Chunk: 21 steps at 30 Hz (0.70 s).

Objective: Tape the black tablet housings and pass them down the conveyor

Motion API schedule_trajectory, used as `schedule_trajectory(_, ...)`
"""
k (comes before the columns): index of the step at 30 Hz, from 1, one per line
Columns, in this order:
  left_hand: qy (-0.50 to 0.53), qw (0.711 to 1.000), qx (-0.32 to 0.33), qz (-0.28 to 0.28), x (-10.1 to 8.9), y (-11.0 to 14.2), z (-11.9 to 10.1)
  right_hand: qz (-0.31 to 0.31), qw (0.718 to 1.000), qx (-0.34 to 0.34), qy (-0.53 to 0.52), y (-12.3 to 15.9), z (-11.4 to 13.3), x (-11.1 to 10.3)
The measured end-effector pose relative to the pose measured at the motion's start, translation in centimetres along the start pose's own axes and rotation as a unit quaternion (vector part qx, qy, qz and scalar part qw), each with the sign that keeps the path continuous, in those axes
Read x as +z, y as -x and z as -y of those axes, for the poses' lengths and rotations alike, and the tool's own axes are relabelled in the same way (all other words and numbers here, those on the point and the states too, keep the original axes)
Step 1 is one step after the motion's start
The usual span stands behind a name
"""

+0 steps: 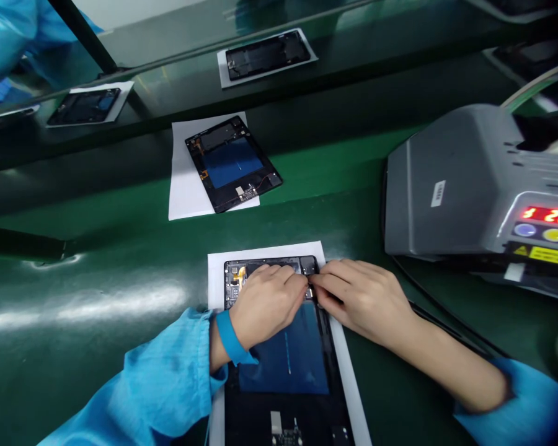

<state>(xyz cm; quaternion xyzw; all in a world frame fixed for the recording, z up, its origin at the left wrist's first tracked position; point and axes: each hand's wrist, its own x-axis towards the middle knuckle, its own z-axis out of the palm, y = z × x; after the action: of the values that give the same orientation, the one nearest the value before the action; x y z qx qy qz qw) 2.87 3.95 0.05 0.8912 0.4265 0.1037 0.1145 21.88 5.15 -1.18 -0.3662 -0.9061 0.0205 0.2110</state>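
- Tablet [246, 412], one, opened, black: flat on a white sheet [216, 285] at lower center of the desk, its far edge fully in view, its near end cut off by the frame; blue panel [283, 371] across the middle.
- Desk [74, 365], green, glossy, spanning the view.
- Raised surface [177, 80], dark, along the far side, bearing two further opened devices [270, 56] on white sheets.
- Machine [446, 161], grey, at the right; red lit display reading 20 at its end, yellow label below.
- Second tablet [232, 161], opened, turned askew, beyond the first; partly on a white sheet, partly overhanging it.
- Left hand [270, 303], bare: over the tablet's far part, fingers curled and gathered towards the far right corner.
- Right hand [365, 297], bare: reaching in from the right, fingertips at the same corner, just beside the left hand's fingers.
- Grip, both hands: fingers bunched close; whether they pinch a part is hidden and cannot be told.
- Wristband [231, 337], blue, on the left wrist.
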Motion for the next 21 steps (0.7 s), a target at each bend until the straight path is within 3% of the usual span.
schedule_trajectory(6, -0.010, 1.000, 0.012, 0.009, -0.3, -0.1, 0.2, -0.003, 1.000, 0.002, -0.012, 0.1, -0.2, 0.1)
schedule_trajectory(15, -0.094, 0.991, 0.088, 0.042, -1.1, -0.6, 0.4, -0.002, 1.000, 0.012, -0.025, 0.0, -0.4, 0.0)
schedule_trajectory(21, -0.097, 0.993, 0.065, 0.033, -0.9, -0.7, 0.0, 0.009, 0.999, 0.019, -0.047, 0.0, -0.8, -0.1)
